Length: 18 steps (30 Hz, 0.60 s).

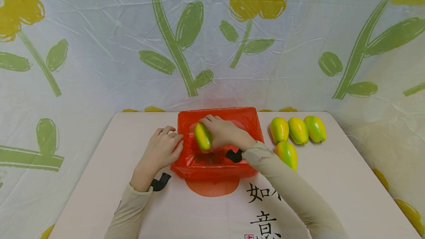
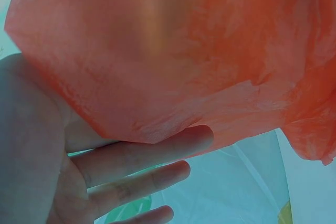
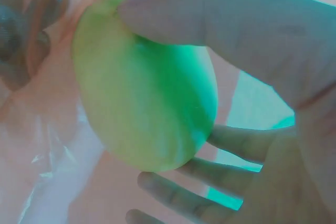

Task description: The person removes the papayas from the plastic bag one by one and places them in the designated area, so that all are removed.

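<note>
A mango [image 1: 203, 137], yellow with a green side, is in my right hand [image 1: 221, 131] over the opening of a box-shaped red plastic bag [image 1: 217, 172]. In the right wrist view the thumb presses the top of the mango [image 3: 142, 93], while the fingers support it from the other side. My left hand [image 1: 162, 147] is at the bag's left edge with fingers loosely extended. In the left wrist view, those fingers lie along the lower edge of the translucent red plastic [image 2: 157, 77], the index finger right against it.
Several more mangoes lie right of the bag: three in a back row, with a middle one [image 1: 298, 130], and another mango [image 1: 286, 154] in front, partly behind the right sleeve. Black straps [image 1: 161, 182] show by both wrists. A flowered cloth [image 1: 212, 65] hangs behind the table [image 1: 109, 165].
</note>
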### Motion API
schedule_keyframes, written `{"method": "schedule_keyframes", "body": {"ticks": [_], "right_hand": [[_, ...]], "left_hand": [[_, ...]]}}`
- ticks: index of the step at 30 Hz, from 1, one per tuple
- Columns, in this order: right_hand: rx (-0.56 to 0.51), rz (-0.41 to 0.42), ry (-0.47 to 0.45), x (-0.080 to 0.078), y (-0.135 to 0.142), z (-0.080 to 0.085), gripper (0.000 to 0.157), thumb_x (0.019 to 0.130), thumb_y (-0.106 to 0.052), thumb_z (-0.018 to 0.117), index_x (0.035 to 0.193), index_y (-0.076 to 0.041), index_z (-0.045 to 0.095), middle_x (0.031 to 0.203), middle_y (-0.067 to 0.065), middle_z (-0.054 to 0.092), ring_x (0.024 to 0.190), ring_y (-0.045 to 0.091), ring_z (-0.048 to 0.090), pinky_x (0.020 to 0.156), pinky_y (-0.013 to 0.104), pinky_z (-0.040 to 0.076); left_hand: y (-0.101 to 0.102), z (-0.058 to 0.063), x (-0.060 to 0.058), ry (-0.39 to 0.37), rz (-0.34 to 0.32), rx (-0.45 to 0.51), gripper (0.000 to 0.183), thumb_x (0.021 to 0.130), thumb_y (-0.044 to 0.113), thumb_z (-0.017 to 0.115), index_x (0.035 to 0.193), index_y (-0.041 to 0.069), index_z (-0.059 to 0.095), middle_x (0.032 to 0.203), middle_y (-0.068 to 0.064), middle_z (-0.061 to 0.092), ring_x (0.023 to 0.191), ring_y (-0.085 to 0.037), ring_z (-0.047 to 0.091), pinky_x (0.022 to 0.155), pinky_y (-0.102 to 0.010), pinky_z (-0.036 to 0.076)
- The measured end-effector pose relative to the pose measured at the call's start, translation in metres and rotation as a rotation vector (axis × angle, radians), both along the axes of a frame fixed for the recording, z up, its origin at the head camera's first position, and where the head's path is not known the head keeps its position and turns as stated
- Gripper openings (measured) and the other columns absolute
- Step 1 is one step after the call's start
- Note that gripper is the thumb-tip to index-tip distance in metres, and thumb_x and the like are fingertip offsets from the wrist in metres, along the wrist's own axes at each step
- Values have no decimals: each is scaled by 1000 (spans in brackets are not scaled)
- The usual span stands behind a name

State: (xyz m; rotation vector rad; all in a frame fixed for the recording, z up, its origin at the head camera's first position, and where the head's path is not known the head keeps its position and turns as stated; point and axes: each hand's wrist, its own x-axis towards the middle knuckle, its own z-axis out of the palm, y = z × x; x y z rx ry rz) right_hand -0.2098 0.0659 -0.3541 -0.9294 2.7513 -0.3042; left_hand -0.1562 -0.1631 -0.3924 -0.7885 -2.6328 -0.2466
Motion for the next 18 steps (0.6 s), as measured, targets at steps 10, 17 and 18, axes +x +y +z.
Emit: {"method": "schedule_keyframes", "body": {"ticks": [10,17,18], "right_hand": [[-181,-10,-35,12,32,12,95,70,-25,88,150,-13,39,145,5,40,119,25,43,88,41,51],[-347,-26,-78,24,57,12,97,68,-14,82,152,-11,34,149,9,32,123,31,37,91,44,48],[-377,-25,-80,26,60,12,96,68,-13,80,152,-10,34,149,10,31,122,31,38,91,44,48]], "left_hand": [[1,2,1,-13,8,1,21,90,17,63,101,3,75,92,-9,74,106,-31,58,92,-49,47],[1,1,0,-12,-4,-5,20,90,17,62,99,3,74,91,-9,74,105,-31,58,91,-50,46],[1,1,0,-12,-5,-5,20,90,17,62,99,4,74,91,-9,74,105,-32,58,91,-50,47]]}}
